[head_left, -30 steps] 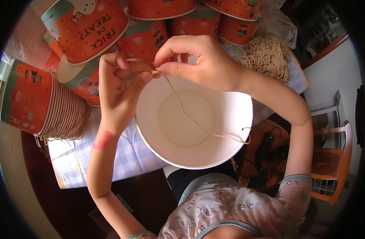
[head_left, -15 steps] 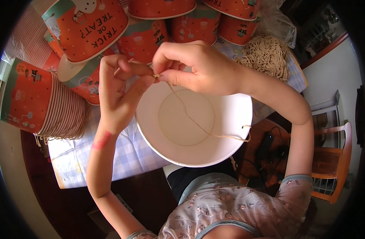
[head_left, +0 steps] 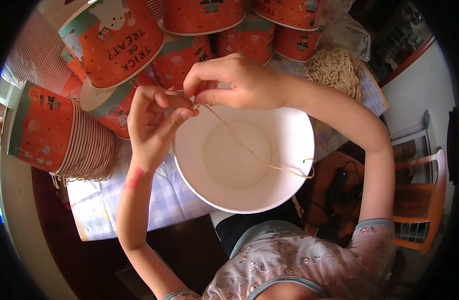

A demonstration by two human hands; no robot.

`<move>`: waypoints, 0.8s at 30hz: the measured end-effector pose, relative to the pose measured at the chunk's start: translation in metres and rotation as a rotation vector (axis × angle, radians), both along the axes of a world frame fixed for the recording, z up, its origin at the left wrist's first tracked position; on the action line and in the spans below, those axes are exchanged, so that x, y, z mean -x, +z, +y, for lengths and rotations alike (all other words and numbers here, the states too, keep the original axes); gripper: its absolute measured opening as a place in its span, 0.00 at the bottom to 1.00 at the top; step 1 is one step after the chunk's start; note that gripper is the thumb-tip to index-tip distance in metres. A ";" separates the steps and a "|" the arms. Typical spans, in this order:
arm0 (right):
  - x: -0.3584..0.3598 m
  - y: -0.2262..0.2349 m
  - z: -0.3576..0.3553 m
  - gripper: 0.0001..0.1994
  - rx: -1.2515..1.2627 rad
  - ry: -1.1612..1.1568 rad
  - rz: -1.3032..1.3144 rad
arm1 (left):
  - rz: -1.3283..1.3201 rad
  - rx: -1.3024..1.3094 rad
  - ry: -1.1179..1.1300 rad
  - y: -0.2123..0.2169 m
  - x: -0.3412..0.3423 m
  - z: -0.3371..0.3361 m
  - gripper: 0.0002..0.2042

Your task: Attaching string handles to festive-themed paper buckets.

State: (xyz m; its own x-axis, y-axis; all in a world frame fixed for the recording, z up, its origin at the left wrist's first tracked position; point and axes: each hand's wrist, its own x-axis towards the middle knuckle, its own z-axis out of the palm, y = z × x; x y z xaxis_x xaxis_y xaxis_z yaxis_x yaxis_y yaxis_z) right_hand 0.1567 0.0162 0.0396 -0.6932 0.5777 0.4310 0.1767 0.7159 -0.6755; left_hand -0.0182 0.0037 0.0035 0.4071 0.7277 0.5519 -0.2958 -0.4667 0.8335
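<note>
A white-lined paper bucket (head_left: pixel 284 190) is tilted at the table's near edge, its open mouth facing me. Tan string (head_left: pixel 244 146) passes through a hole at the bucket's right rim and crosses the opening up to my hands. Above the far left rim, my left hand (head_left: pixel 157 117) pinches the string's end between thumb and forefinger, where a small knot or loop shows. Close against it, my right hand (head_left: pixel 234 82) has its thumb and fingers closed on the string too. The exact fingertip contact is partly hidden.
Orange printed paper buckets (head_left: pixel 119 42) are heaped at the back. A nested stack of them (head_left: pixel 44 125) lies on the left. A pile of tan strings (head_left: pixel 334 70) and a clear plastic bag (head_left: pixel 347 32) lie back right. The checked tablecloth (head_left: pixel 124 210) covers the table; a wooden chair (head_left: pixel 419 200) stands right.
My right fingertips have shifted slightly up and away from the knot, while my left hand keeps its pinch. The whole view has tilted a little.
</note>
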 end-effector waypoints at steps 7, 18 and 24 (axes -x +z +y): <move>-0.009 0.002 -0.009 0.06 -0.236 -0.076 0.036 | -0.059 0.034 0.036 0.002 -0.002 -0.001 0.13; 0.002 -0.005 -0.014 0.04 -0.547 -0.226 -0.018 | 0.063 0.035 0.178 0.003 -0.005 -0.003 0.07; 0.002 -0.010 -0.019 0.04 -0.644 -0.314 -0.081 | 0.133 0.040 0.206 0.007 -0.007 -0.006 0.05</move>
State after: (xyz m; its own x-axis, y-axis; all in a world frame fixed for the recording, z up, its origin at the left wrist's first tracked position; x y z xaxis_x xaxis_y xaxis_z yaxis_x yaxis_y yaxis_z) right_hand 0.1545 -0.0024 0.0300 -0.5800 0.4039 0.7074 0.4715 0.8746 -0.1128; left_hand -0.0115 -0.0022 0.0101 0.3146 0.8233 0.4724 -0.0843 -0.4714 0.8779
